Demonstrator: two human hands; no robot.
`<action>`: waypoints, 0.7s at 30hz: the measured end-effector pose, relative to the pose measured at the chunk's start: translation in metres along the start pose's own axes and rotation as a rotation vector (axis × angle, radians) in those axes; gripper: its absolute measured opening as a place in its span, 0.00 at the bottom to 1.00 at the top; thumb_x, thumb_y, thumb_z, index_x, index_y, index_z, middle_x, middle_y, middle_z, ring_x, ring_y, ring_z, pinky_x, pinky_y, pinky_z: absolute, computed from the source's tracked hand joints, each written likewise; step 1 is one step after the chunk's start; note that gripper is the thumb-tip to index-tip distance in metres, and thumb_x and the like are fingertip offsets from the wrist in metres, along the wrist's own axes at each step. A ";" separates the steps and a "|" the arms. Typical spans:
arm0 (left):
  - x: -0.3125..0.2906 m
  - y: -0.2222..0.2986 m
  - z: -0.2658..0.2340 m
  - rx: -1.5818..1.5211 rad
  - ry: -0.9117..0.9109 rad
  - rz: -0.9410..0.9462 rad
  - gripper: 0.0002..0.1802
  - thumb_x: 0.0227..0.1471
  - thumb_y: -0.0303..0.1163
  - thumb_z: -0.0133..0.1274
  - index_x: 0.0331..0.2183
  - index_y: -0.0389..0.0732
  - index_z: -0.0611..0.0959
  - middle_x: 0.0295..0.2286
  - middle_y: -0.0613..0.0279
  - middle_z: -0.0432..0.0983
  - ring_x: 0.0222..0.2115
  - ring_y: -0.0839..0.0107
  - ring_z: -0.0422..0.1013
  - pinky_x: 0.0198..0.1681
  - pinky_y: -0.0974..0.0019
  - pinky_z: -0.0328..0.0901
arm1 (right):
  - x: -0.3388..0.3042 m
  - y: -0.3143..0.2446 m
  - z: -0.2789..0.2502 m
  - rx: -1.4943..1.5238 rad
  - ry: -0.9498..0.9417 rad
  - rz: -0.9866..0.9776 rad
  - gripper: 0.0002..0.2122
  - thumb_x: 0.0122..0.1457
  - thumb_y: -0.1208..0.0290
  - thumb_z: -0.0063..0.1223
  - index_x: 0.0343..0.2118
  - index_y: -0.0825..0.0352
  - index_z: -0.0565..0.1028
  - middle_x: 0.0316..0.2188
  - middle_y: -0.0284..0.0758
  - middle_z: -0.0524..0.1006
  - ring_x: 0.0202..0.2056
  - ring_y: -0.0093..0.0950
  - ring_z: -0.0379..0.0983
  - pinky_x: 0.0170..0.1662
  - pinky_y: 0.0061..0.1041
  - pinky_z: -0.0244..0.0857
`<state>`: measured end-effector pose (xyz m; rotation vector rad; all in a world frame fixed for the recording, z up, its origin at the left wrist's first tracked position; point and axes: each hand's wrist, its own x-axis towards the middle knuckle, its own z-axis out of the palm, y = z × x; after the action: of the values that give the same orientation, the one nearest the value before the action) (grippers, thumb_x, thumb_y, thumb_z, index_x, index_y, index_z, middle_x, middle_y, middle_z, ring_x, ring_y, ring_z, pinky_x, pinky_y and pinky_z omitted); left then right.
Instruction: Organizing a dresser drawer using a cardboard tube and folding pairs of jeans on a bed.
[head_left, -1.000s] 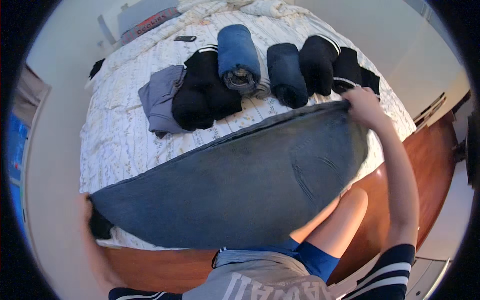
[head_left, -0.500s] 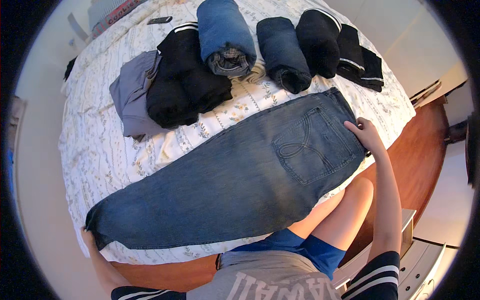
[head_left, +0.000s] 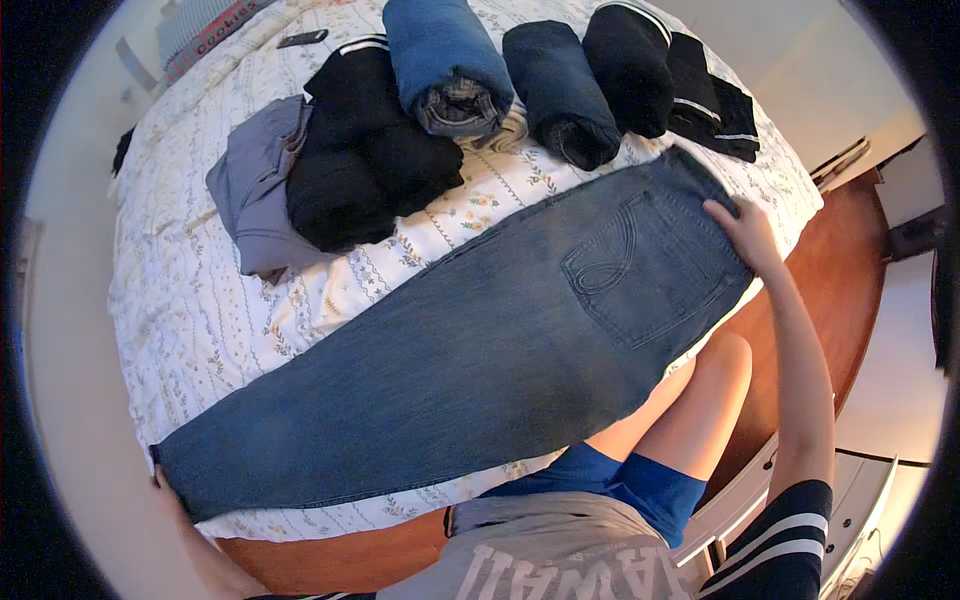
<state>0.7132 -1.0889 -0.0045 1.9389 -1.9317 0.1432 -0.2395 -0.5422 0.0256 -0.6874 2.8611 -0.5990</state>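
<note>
A pair of dark blue jeans (head_left: 430, 370), folded lengthwise, lies stretched slantwise across the near side of the bed. Its back pocket with looped stitching faces up near the waist end. My left hand (head_left: 170, 492) grips the leg hem at the lower left, its fingers partly hidden by the denim. At the upper right, my right hand (head_left: 750, 238) holds the waistband edge, thumb on top and the other fingers mostly out of sight.
Rolled blue jeans (head_left: 450, 70), rolled darker jeans (head_left: 562, 95), black folded clothes (head_left: 375, 160) and a grey garment (head_left: 258, 185) line the far side of the floral bedspread (head_left: 175, 330). A dark phone-like object (head_left: 303, 39) lies behind. White drawers (head_left: 850, 500) stand at right.
The jeans have been drawn out longer and flatter, and the hem end is straighter. My left hand has shifted slightly left and down, my right hand slightly right.
</note>
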 end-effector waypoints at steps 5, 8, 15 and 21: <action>-0.006 0.023 0.003 0.460 -0.116 -0.015 0.17 0.56 0.40 0.51 0.40 0.35 0.77 0.37 0.44 0.76 0.35 0.48 0.72 0.39 0.51 0.66 | 0.009 -0.002 0.012 -0.317 -0.013 0.049 0.30 0.55 0.43 0.53 0.39 0.73 0.73 0.31 0.50 0.79 0.36 0.45 0.77 0.42 0.41 0.69; -0.022 0.097 0.027 0.420 0.151 0.070 0.21 0.50 0.29 0.53 0.48 0.40 0.75 0.46 0.48 0.71 0.48 0.50 0.67 0.51 0.51 0.62 | 0.007 -0.003 0.025 -0.301 0.116 -0.212 0.24 0.58 0.54 0.52 0.51 0.68 0.67 0.45 0.48 0.74 0.46 0.44 0.71 0.49 0.40 0.66; -0.173 0.524 0.060 -0.509 -0.489 0.991 0.17 0.49 0.24 0.53 0.44 0.38 0.77 0.44 0.47 0.71 0.48 0.50 0.66 0.53 0.55 0.60 | 0.045 -0.043 0.061 -0.246 0.137 -0.775 0.16 0.55 0.75 0.49 0.48 0.61 0.72 0.49 0.41 0.72 0.55 0.42 0.63 0.58 0.41 0.56; -0.229 0.660 0.058 -0.508 -0.691 1.159 0.14 0.53 0.32 0.54 0.41 0.38 0.75 0.39 0.50 0.71 0.40 0.56 0.68 0.43 0.60 0.62 | 0.066 -0.048 0.051 -0.329 0.110 -0.742 0.10 0.53 0.71 0.54 0.39 0.62 0.72 0.39 0.36 0.71 0.50 0.37 0.65 0.58 0.43 0.54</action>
<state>0.0462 -0.8728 -0.0015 0.3745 -2.9023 -0.7113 -0.2674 -0.6298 -0.0037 -1.8512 2.7627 -0.2264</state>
